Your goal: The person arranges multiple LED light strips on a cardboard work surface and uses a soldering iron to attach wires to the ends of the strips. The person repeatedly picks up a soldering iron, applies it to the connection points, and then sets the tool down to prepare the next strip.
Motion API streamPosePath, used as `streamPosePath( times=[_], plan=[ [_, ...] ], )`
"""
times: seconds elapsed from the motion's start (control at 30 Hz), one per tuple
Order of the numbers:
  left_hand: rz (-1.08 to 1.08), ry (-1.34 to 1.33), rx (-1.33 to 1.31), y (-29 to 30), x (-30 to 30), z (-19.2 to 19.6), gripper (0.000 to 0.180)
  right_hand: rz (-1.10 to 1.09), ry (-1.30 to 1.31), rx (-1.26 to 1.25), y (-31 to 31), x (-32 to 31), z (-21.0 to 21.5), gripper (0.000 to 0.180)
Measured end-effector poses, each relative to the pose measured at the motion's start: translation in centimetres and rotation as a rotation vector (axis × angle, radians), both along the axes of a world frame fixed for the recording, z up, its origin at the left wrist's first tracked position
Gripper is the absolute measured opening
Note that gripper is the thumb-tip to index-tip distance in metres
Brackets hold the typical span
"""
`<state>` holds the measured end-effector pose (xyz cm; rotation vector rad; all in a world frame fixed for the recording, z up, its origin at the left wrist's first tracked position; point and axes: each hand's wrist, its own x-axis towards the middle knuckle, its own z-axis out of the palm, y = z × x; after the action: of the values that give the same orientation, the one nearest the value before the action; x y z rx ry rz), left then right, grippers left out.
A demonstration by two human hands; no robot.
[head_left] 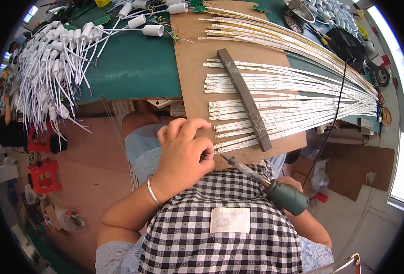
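A bundle of white capped cables (51, 68) lies at ten o'clock on the green mat (129, 68), red stools (43, 176) at eight o'clock, a black pouch (346, 45) at two o'clock.

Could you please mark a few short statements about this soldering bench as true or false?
1. The right hand holds a soldering iron with a green handle. True.
2. The left hand is lifted high above the board, touching nothing. False: it rests at the near edge of the brown board, fingers pinched by the strip ends.
3. A dark flat bar lies across the white LED strips. True.
4. The white capped cables are piled on the right side of the bench. False: they lie on the left, on the green mat.
5. The left wrist wears a metal bangle. True.
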<state>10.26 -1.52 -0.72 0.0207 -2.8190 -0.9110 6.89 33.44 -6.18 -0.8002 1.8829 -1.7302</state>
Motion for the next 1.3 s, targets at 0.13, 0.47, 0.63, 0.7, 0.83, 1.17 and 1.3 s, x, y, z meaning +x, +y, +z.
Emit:
streamPosePath(
  times=[0.13,0.47,0.63,0.7,0.83,1.17,1.3],
  plan=[
    [0.010,0.030,-0.006,0.0,0.0,-0.2,0.011,0.010,-0.106,0.278,0.4,0.2,0.7,0.053],
    [0.010,0.027,0.004,0.1,-0.1,-0.2,0.011,0.013,-0.099,0.188,0.5,0.2,-0.5,0.061],
    [-0.001,-0.017,0.001,0.1,0.1,0.0,0.013,0.039,0.158,0.336,-3.2,-1.4,4.6,0.038],
    [0.002,-0.003,0.004,0.1,0.0,-0.1,0.012,-0.001,0.184,0.180,-3.5,-1.4,4.8,0.028],
    [0.012,0.017,0.002,0.2,-0.1,-0.3,0.011,-0.172,-0.058,-0.024,-3.6,-0.9,4.3,0.023],
    [-0.005,-0.035,-0.018,0.1,0.0,0.1,0.012,-0.120,0.005,0.044,-3.7,-1.1,4.2,0.019],
    [-0.004,-0.036,-0.020,0.1,0.0,0.1,0.011,-0.196,-0.239,-0.073,-5.1,-0.8,4.4,0.043]
  ],
)
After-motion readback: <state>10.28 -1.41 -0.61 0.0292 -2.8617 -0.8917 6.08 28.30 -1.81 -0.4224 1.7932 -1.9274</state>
